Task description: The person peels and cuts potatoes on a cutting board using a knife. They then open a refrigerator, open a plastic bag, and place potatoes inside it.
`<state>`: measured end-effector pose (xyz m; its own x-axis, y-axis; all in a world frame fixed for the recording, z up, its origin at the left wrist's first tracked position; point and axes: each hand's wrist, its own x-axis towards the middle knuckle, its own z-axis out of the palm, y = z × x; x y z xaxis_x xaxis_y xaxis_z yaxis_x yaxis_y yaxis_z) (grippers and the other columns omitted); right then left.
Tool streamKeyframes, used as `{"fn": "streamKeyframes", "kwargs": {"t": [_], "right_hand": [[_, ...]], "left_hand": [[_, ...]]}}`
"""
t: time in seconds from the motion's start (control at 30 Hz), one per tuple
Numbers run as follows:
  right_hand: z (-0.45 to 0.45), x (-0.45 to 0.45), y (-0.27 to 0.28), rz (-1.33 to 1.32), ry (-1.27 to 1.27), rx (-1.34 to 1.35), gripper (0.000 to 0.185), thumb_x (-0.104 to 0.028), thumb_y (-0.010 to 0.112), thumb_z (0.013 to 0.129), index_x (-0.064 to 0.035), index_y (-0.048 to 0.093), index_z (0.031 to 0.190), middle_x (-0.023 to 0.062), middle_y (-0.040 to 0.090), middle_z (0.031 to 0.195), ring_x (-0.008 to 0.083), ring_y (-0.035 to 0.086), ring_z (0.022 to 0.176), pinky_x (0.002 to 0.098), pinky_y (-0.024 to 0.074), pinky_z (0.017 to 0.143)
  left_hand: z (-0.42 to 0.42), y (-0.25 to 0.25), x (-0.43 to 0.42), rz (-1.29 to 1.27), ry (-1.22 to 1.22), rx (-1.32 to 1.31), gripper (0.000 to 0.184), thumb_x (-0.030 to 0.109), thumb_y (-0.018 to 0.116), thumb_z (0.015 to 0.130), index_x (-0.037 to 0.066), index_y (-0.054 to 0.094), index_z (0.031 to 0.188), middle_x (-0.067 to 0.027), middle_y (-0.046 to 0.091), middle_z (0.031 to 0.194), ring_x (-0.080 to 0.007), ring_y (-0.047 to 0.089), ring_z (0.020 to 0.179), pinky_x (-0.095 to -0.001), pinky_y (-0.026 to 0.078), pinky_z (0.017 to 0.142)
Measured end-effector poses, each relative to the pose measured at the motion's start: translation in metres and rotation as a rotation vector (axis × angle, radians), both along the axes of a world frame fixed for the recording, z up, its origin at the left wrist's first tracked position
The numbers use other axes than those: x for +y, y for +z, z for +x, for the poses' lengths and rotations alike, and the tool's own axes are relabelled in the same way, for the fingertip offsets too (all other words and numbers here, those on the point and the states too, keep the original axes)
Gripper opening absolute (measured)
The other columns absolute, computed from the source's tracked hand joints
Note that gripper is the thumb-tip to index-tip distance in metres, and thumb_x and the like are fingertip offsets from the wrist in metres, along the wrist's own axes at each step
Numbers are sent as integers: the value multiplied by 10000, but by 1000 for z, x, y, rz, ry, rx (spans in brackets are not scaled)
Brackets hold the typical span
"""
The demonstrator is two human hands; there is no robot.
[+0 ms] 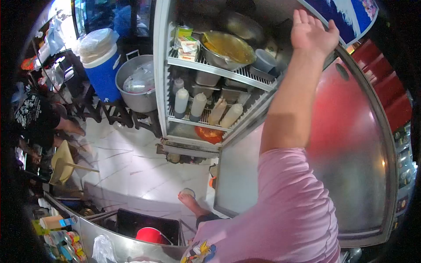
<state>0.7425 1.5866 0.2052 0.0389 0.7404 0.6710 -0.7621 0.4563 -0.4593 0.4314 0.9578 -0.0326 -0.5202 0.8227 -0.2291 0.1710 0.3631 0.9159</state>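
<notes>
My right hand (312, 35) is raised at the top right, palm showing and thumb apart, holding nothing visible. It is near the upper edge of the open fridge door (351, 144). To its left stands the open fridge (161, 87). On its upper shelf sit a metal bowl with yellowish contents (228, 49), a lidded tub (264, 60) and small boxes (188, 47). Several squeeze bottles (198, 105) stand on a lower shelf, above an orange-red item (209, 134) at the bottom. My left hand is out of view.
Left of the fridge are a large metal pot (136, 94) and a blue cooler (101, 76). Another person in black (37, 118) is at the far left, near a beige chair (63, 163). A steel counter (98, 232) and a red bucket (150, 235) are below.
</notes>
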Motion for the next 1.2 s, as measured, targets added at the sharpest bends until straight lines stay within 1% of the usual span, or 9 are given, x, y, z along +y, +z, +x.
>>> {"fn": "streamKeyframes", "kwargs": {"t": [0.17,0.2,0.27,0.37,0.67,0.93,1.07,1.13,1.2], "right_hand": [[-68,0,-3,-193,70,33,1161,-484,606,1006,85,-178,1647,298,-43,1766,491,95,1640,528,125,1339],[-93,-27,12,-428,40,206,903,-383,626,1015,16,179,1691,342,308,1683,433,394,1551,483,352,1254],[-98,-14,9,-184,128,4,935,-380,453,1061,62,-97,1676,290,-31,1778,470,34,1652,585,78,1342],[-113,-29,15,-177,105,21,839,-366,449,1067,149,106,1634,343,147,1737,486,126,1637,604,107,1340],[-117,-37,30,-306,276,170,893,-365,471,1060,17,-18,1703,232,26,1801,427,40,1666,592,65,1337],[-153,-79,3,-457,82,79,516,-415,561,1062,-34,491,1403,170,483,1561,358,453,1481,654,320,1242],[-194,-169,-152,-594,61,-339,271,-309,592,1034,-92,701,1153,100,705,1099,224,676,898,419,542,683],[-190,-245,-296,-214,119,-778,145,-199,609,1002,-85,699,999,90,672,905,251,697,891,428,566,728],[-165,-339,-475,849,-501,-1729,190,-238,682,949,-88,740,1049,191,725,979,357,725,936,509,592,829]], "left_hand": [[0,-9,-110,-307,296,143,295,158,658,1035,-30,663,1263,-155,668,1249,-271,623,1140,-382,505,970],[4,-14,-123,-321,319,154,259,134,684,1032,-34,705,1227,-155,712,1203,-263,666,1096,-375,542,937],[6,-22,-144,-317,354,182,237,142,701,1036,-27,753,1194,-146,763,1149,-250,708,1043,-375,576,901],[27,-22,-182,-316,450,255,285,237,675,1062,7,769,1202,-118,782,1127,-236,707,1013,-398,565,891],[65,-5,-226,-330,653,332,395,310,707,1038,-1,734,1279,-183,765,1099,-229,678,1001,-389,546,911],[82,-42,-286,-5,767,278,153,23,634,1018,-7,675,1163,-49,659,949,-143,627,850,-296,530,797],[114,-23,-322,-7,768,395,171,34,650,1015,-21,678,1175,-54,671,994,-144,640,879,-295,534,820],[129,-19,-347,-27,757,375,179,39,650,1015,-35,673,1176,-56,677,1020,-145,647,896,-301,539,829],[138,-25,-375,85,773,251,185,22,667,995,-37,671,1171,-40,665,1003,-118,593,877,-277,497,814]]}}
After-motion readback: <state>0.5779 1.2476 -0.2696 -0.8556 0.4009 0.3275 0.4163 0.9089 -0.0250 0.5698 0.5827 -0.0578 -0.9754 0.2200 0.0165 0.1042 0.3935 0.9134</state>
